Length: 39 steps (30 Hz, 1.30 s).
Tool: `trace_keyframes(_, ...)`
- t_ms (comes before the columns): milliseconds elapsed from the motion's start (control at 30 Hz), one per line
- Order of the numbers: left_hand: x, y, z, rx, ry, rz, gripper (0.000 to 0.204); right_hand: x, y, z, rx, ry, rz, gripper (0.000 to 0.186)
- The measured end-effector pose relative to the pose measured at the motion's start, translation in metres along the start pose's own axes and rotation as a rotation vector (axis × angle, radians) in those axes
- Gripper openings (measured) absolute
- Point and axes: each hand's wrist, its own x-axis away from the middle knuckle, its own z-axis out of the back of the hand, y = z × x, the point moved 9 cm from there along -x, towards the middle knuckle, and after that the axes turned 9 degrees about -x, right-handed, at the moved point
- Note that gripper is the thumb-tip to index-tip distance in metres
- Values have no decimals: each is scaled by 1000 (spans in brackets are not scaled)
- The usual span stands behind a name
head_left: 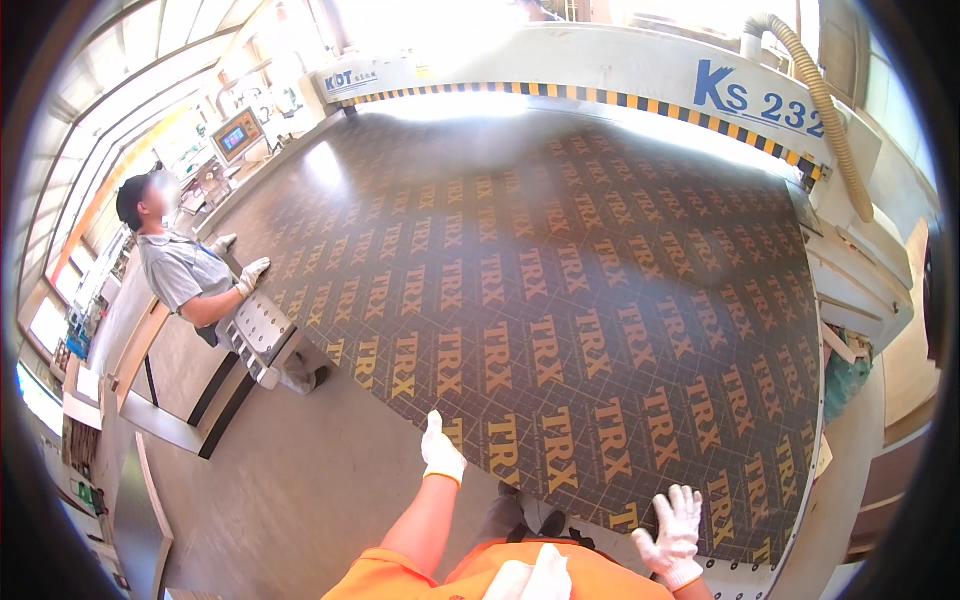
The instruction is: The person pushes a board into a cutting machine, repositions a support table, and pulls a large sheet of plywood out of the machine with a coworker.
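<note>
A large dark panel, printed all over with repeated gold lettering, lies flat before me. At its near left edge is my left hand in a white glove, closed at the edge with one digit pointing up; the rest of the fingers are hard to make out. My right hand, also gloved in white, is spread open over the panel's near right part, fingers apart and holding nothing.
A pale machine beam with a yellow-and-black striped edge spans the far side. A ribbed hose hangs at right. To the left, a co-worker stands with gloved hands at the panel, beside a perforated support table. A screen stands behind.
</note>
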Motion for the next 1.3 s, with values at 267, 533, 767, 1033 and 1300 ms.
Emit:
trace_keyframes(267, -11, 17, 29, -320, 90, -64, 98, -37, -49, -24, 172, -66, 126, 96)
trace_keyframes(533, 19, 183, -33, -1426, 155, -1382, 82, -35, -28, -23, 279, -123, 10, 107)
trace_keyframes(767, -27, 168, -42, -1862, -46, -1354, 73, -41, -41, -70, 149, -111, -141, 90)
trace_keyframes(1033, -46, 165, -350, -1878, -34, -1327, 79, -297, 106, 90, 243, 234, -118, 66)
trace_keyframes(1300, -66, 147, -549, -1678, 28, -1405, 79, -500, 247, 178, 198, 281, -19, 45)
